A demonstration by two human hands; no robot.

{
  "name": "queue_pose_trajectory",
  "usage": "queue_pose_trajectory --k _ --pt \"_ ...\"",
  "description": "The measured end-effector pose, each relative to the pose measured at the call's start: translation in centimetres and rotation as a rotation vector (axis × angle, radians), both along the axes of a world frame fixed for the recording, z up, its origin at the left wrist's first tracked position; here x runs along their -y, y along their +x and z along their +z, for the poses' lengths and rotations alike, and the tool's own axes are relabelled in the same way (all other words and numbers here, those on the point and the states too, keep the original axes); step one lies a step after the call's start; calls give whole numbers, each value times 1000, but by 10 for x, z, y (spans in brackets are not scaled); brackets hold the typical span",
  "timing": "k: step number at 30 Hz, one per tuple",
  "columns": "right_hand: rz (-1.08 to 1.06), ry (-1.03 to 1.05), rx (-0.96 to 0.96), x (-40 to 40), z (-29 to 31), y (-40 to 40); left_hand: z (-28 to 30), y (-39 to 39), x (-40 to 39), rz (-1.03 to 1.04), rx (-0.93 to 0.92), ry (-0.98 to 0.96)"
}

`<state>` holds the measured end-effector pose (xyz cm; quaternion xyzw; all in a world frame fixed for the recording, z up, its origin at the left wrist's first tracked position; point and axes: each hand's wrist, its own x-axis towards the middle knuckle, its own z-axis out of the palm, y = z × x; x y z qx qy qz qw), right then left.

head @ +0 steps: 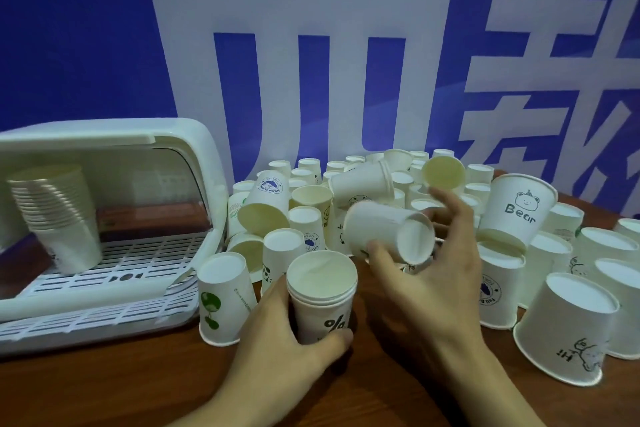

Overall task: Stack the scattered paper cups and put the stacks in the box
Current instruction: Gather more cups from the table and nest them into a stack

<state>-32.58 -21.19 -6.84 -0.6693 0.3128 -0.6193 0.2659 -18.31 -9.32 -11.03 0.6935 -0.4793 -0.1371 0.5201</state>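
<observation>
Paper stack (322, 291) gripped upright by left hand (291, 333); right hand (433, 274) clasps a cup (388, 230) (tilted sideways).

The left hand (294, 333) grips a short upright stack of cups (322, 295) on the brown table (104, 388), mouth up. Just right and above it, the right hand (436, 274) holds a single cup (388, 230) tipped sideways. Beyond both hands lie many scattered cups (568, 319). Left of the left hand stands an open white box (194, 149) holding a tall stack (59, 215).
</observation>
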Motion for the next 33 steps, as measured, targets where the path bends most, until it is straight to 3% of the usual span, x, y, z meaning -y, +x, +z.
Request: queue_pose_trajectory --k 5,10,21,25,33 --pt "89 -14 81 -13 6 -2 1 -1 -1 -11 11 3" --pt "355 122 280 -25 12 3 1 -1 0 -13 8 18" --pt "377 52 -220 -25 -9 11 5 -4 -1 -20 -23 -13" --pt "368 -80 -254 -21 -13 8 5 -5 0 -14 -11 -27" --pt "336 -150 -247 -22 -11 10 6 -8 -2 -2 3 -34"
